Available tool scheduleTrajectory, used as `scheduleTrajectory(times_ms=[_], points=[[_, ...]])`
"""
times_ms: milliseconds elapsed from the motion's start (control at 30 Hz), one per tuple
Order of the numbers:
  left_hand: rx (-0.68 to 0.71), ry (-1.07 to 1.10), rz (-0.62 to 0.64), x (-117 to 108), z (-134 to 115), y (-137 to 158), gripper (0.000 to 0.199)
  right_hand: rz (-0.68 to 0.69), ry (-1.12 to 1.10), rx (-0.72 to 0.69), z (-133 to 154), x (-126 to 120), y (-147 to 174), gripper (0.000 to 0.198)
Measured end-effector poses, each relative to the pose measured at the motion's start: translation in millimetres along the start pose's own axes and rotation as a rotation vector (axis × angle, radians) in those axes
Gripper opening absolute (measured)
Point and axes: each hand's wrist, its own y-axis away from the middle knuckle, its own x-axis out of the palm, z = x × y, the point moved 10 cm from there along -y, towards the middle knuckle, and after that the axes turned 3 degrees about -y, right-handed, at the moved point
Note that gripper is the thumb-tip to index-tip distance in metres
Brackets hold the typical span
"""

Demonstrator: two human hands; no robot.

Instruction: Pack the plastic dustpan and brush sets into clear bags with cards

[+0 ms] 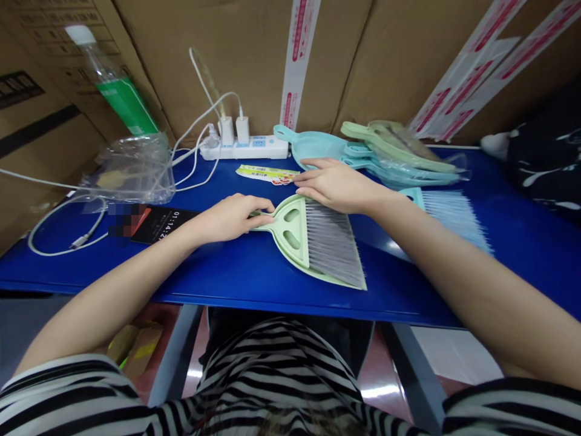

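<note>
A light green hand brush [290, 227] with grey bristles [333, 245] lies nested on a matching green dustpan [336, 281], near the middle of the blue table. My left hand [231, 218] is closed round their handle end on the left. Over the upper edge of the brush head reaches my right hand [333, 184], fingers stretched out and pointing left; whether its fingertips touch the brush I cannot tell. Just beyond those fingertips is a yellow and white printed wrapper [265, 174].
Blue dustpans [318, 145] and a bagged green set [399, 142] lie at the back right. A blue-bristled brush [454, 215] is partly behind my right forearm. Along the back stand a power strip [267, 147] with white cables and a bottle [127, 103]; a phone [158, 224] lies left.
</note>
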Motion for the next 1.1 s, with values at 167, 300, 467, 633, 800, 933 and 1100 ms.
scheduleTrajectory(times_ms=[167,300,467,633,800,933,1100], points=[[-0.009,0.012,0.013,0.6,-0.7,0.4,0.025,-0.033,-0.039,-0.048,5.7,-24.0,9.0,0.034],[0.015,0.018,0.007,0.2,-1.1,0.4,0.026,-0.052,-0.061,0.029,9.0,-41.8,19.3,0.030],[0.011,0.012,0.006,0.2,0.0,-0.3,0.027,-0.079,-0.096,0.002,27.4,-55.5,27.9,0.029],[0.023,0.016,0.000,-1.4,-3.4,0.2,0.027,-0.043,-0.181,-0.052,38.1,-55.5,28.2,0.030],[0.021,0.032,0.000,-1.2,-1.9,0.5,0.027,0.011,-0.257,-0.055,42.0,-59.8,30.6,0.029],[0.025,0.035,-0.003,-0.7,-2.0,0.6,0.026,0.053,-0.346,-0.025,42.9,-64.9,34.7,0.028],[0.016,0.027,0.004,0.0,-1.4,1.1,0.027,0.192,-0.523,-0.006,53.7,-49.9,36.0,0.028]])
